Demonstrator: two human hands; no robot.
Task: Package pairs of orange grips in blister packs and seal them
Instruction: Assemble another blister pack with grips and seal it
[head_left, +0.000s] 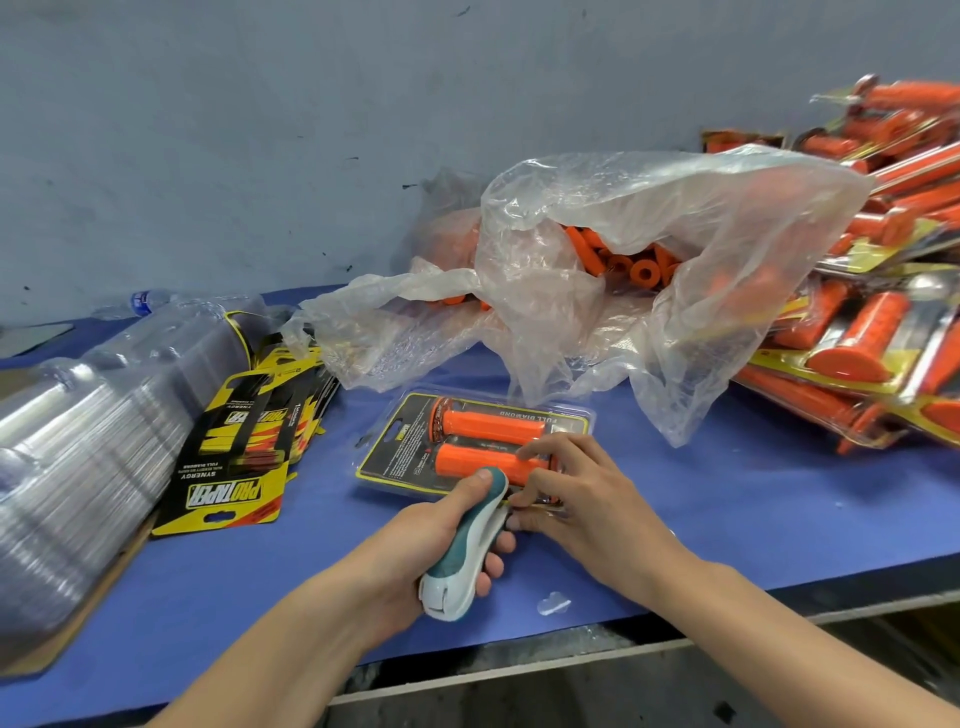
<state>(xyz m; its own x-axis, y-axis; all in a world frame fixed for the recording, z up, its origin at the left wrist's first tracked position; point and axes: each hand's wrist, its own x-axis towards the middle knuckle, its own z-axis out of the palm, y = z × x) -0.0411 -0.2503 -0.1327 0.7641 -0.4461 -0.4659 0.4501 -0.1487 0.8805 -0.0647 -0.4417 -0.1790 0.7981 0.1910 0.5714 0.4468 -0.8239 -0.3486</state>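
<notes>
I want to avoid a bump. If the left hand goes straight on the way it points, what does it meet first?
Probably the near edge of the blister pack, where the stapler in the left hand sits; fingers of the right hand lie close beside.

Looking like small packing workshop or factory room. Long workbench (727, 519) wearing blue cover, standing against scuffed grey wall (260, 130). Tall stack of clear plastic shells (93, 415) lying at left. Yellow-and-black printed cards (234, 467) piling up beside it. Big clear bag (675, 218) holding lots of loose orange grips (623, 262) at back. Heap of finished packs (883, 322) piling up at right, each one showing orange grips behind clear plastic. In middle, stapler (467, 540) pressing on edge of one blister pack (410, 457).
</notes>
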